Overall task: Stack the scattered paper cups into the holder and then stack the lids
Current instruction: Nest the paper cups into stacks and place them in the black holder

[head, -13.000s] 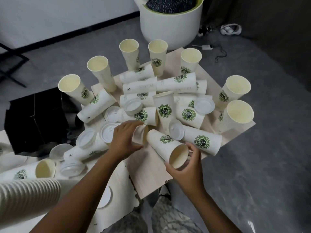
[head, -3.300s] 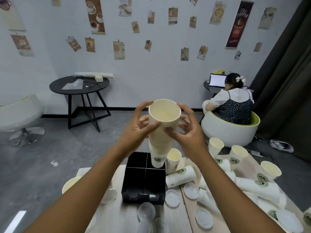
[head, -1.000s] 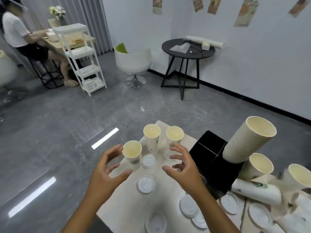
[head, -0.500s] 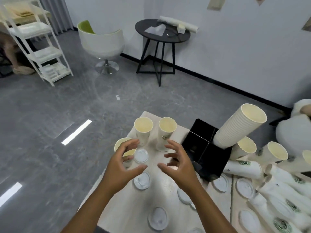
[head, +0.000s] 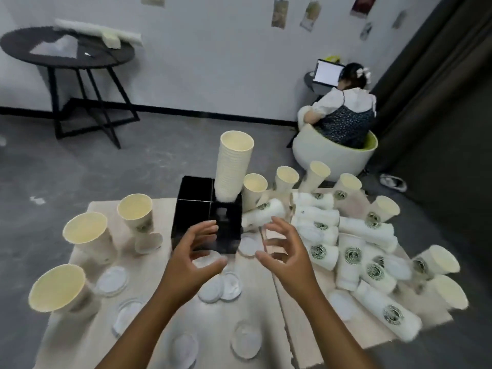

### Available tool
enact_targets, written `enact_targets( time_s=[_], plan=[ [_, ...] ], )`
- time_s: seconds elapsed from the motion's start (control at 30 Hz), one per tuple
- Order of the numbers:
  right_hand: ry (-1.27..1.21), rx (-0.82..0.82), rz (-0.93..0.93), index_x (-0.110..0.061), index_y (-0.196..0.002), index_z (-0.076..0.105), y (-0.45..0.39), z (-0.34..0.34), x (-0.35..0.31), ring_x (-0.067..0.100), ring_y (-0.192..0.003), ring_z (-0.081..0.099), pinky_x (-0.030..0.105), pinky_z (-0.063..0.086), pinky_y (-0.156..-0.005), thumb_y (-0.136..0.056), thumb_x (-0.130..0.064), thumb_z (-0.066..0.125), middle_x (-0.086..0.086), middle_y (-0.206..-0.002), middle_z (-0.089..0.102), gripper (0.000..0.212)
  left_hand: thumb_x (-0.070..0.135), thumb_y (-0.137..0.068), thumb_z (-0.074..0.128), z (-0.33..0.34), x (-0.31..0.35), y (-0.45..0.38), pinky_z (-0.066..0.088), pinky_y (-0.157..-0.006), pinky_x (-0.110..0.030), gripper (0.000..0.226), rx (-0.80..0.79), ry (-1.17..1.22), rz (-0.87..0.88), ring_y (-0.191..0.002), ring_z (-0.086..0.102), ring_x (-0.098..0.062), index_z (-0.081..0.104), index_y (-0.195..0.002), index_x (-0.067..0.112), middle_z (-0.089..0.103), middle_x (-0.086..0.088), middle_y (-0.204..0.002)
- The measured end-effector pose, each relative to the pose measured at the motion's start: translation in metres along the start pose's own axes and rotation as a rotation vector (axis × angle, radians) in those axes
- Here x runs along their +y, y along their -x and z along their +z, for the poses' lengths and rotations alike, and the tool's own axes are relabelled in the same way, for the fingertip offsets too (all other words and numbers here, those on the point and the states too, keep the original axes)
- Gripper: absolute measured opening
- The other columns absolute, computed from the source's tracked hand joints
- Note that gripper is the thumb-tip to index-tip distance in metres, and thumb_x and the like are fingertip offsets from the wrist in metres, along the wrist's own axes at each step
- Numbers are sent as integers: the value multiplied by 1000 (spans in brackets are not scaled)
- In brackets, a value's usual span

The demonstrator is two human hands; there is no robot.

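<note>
Since half a second ago the view has swung back to the right, so the black holder (head: pixel 207 214) now sits straight ahead, and both hands have drawn in front of it, away from the upright cups at the left. The left hand (head: pixel 190 258) and right hand (head: pixel 286 255) hover apart above the table (head: pixel 266 339), fingers spread and curled, gripping nothing. One tall stack of cups (head: pixel 233 166) stands in the holder's far right compartment, leaning slightly left; the other compartments look empty. That seems a modest start: three loose cups (head: pixel 85 235) stand at the left, and a large heap of cups (head: pixel 354 251), some lying and some upright, remains at the right. The lids (head: pixel 221 286) lie scattered flat across the table, none yet stacked, so most of the work is left.
</note>
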State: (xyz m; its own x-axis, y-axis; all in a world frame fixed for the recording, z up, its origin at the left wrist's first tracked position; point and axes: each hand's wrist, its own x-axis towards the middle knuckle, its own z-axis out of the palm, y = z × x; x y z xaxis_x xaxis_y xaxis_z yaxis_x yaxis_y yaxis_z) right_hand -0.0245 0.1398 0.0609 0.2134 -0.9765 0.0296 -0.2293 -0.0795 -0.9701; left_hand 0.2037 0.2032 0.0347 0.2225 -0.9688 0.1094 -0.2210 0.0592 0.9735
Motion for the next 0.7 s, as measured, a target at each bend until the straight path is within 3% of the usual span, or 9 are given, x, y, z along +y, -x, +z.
enact_targets(
  time_s=[0.13,0.27,0.33,0.47,0.6,0.7],
  plan=[
    [-13,114,19,-47,-135,54,5,-60,22,17,-108,68,33,60,-85,-73,-36,87,-16,-134,62,71,15,-77,91,59,12,-17,57,-98,-27,73,-84,16,8,-125,62,-4,55,-136,38,65,22,-132],
    [-55,122,37,-40,-136,55,-6,-110,46,14,-104,70,26,56,-80,-82,-9,86,-16,-131,64,70,15,-80,89,112,21,-32,57,-99,-35,71,-90,16,-22,-124,63,-7,55,-138,36,66,17,-132],
    [-69,101,44,-40,-136,55,-18,-132,59,16,-105,69,27,57,-81,-82,-8,87,-18,-130,64,71,18,-79,90,137,25,-40,57,-98,-35,71,-72,3,-34,-124,63,-6,55,-138,37,66,18,-131],
    [-52,38,41,-46,-135,54,-55,-167,77,14,-106,67,29,58,-80,-77,-20,89,-24,-130,62,72,36,-74,91,182,35,-60,58,-97,-36,74,1,-9,-59,-123,64,-6,54,-139,39,66,20,-131],
    [-13,-39,9,-48,-136,50,-108,-191,82,6,-109,63,26,57,-78,-67,-47,84,-25,-133,58,78,15,-79,90,216,38,-89,58,-101,-44,69,95,8,-94,-122,65,-4,58,-136,35,68,15,-130],
    [41,-98,-21,-47,-139,47,-149,-200,88,5,-113,60,29,58,-81,-67,-49,84,-26,-136,55,81,16,-76,93,229,41,-116,58,-101,-47,72,147,24,-110,-125,63,-4,58,-136,33,69,10,-130]
  ],
)
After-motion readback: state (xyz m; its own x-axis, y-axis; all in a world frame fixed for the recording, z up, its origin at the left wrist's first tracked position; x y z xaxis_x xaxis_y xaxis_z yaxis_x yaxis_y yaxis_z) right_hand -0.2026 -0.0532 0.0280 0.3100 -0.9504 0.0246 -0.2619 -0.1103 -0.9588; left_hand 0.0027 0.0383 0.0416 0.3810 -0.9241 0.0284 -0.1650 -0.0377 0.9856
